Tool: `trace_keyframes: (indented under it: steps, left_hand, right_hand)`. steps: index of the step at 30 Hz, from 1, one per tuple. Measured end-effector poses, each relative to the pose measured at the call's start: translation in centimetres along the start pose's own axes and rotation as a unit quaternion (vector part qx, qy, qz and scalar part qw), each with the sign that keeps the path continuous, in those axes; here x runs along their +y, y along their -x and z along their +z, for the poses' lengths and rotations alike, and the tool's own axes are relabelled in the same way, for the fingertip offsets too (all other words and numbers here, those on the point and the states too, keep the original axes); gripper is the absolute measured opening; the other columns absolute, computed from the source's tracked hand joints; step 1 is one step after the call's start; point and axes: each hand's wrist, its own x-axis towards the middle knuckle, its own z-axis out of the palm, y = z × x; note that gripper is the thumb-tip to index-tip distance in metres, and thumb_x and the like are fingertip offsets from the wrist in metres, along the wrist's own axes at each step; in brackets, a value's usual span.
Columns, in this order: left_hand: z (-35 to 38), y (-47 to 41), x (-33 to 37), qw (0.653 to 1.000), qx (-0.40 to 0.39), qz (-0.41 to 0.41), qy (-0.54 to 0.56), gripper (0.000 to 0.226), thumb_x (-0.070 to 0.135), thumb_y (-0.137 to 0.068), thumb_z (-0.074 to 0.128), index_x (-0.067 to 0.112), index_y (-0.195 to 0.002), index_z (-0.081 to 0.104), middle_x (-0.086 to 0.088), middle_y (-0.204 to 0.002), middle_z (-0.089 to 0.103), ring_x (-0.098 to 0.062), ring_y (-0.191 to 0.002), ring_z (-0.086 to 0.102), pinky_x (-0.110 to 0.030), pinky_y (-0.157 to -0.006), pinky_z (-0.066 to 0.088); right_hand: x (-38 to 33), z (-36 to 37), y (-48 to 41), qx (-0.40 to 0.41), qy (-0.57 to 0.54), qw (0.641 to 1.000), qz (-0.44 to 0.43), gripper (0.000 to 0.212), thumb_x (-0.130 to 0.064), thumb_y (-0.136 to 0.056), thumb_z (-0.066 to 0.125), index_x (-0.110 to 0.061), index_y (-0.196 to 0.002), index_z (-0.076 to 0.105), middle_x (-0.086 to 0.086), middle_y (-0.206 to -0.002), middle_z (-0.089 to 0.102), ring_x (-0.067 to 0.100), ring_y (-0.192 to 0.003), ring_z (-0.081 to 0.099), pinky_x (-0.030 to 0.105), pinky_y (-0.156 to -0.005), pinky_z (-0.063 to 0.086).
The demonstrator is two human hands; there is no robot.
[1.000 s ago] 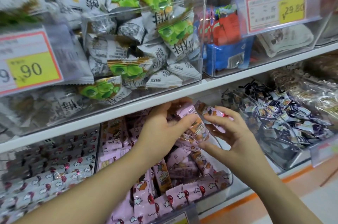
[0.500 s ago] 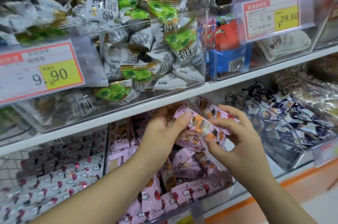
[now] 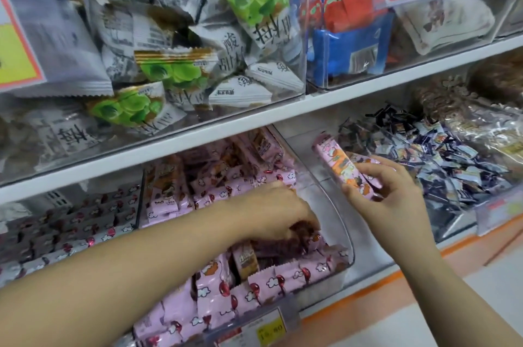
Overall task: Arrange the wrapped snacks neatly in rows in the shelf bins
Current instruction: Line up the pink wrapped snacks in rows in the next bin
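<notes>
A clear plastic bin [image 3: 343, 229] on the lower shelf holds several pink wrapped snacks [image 3: 271, 281] with cherry and cloud prints. My left hand [image 3: 278, 212] reaches down into this bin, its fingers curled among the packets; whether it grips one is hidden. My right hand [image 3: 393, 196] is raised at the bin's right rim and pinches a small stack of pink wrapped snacks [image 3: 341, 166] with orange print, tilted up to the left.
To the left, a bin of grey cherry-print packets [image 3: 70, 227]. To the right, a bin of small dark blue candies [image 3: 441, 165]. The upper shelf [image 3: 325, 104] carries bins of green-and-white packets [image 3: 175, 72] and blue-and-red packs [image 3: 348, 35]. A yellow price tag [image 3: 270, 328] fronts the pink bin.
My left hand let go of the stack and dropped into the bin. My right hand now holds the stack alone, shifted right. The view moved closer and lower.
</notes>
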Motion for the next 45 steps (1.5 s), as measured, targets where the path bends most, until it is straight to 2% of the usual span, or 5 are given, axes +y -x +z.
trace_keyframes:
  steps: [4, 26, 30, 36, 45]
  left_hand:
    - [1.0, -0.2, -0.2, 0.999, -0.004, 0.029, -0.043, 0.052, 0.030, -0.087, 0.062, 0.038, -0.135, 0.044, 0.011, -0.127, 0.060, -0.017, -0.118, 0.052, -0.035, -0.108, 0.025]
    - [0.7, 0.0, -0.3, 0.986, 0.050, 0.121, -0.101, 0.039, 0.016, -0.087, 0.057, 0.021, -0.126, 0.058, -0.001, -0.115, 0.064, -0.027, -0.102, 0.062, -0.040, -0.095, 0.044]
    - [-0.2, 0.9, -0.7, 0.998, 0.055, 0.019, 0.019, 0.039, 0.035, -0.085, 0.060, 0.020, -0.120, 0.056, 0.003, -0.111, 0.062, -0.019, -0.101, 0.056, -0.033, -0.095, 0.041]
    - [-2.1, 2.0, 0.0, 0.963, 0.085, -0.107, 0.231, 0.040, 0.041, -0.080, 0.062, 0.018, -0.109, 0.049, 0.009, -0.084, 0.052, -0.003, -0.067, 0.046, -0.015, -0.056, 0.037]
    - [-2.5, 3.0, 0.8, 0.901, 0.136, -0.188, 0.365, 0.028, 0.040, -0.078, 0.071, 0.027, -0.085, 0.048, 0.010, -0.069, 0.061, -0.003, -0.060, 0.051, -0.027, -0.060, 0.044]
  right_hand:
    - [0.5, 0.1, -0.4, -0.009, 0.018, 1.000, 0.000, 0.028, -0.012, -0.076, 0.075, -0.028, -0.096, 0.063, -0.002, -0.118, 0.049, 0.000, -0.090, 0.054, 0.001, -0.067, 0.039]
    - [0.6, 0.0, -0.5, -0.011, -0.014, 1.000, 0.021, 0.026, -0.011, -0.076, 0.075, -0.019, -0.101, 0.068, -0.001, -0.118, 0.052, 0.010, -0.094, 0.057, 0.004, -0.063, 0.044]
    - [0.7, -0.2, -0.6, -0.008, -0.023, 0.999, 0.030, 0.026, -0.013, -0.076, 0.075, -0.021, -0.099, 0.068, -0.002, -0.119, 0.052, 0.015, -0.095, 0.059, 0.005, -0.064, 0.044]
    - [0.0, -0.2, -0.5, -0.005, -0.027, 0.999, 0.017, 0.025, -0.011, -0.076, 0.075, -0.025, -0.096, 0.067, -0.001, -0.117, 0.053, 0.000, -0.095, 0.054, 0.002, -0.066, 0.041]
    - [-0.1, -0.1, -0.5, -0.008, -0.030, 1.000, 0.006, 0.028, -0.015, -0.076, 0.076, -0.036, -0.089, 0.063, -0.003, -0.116, 0.054, -0.009, -0.097, 0.052, 0.012, -0.071, 0.043]
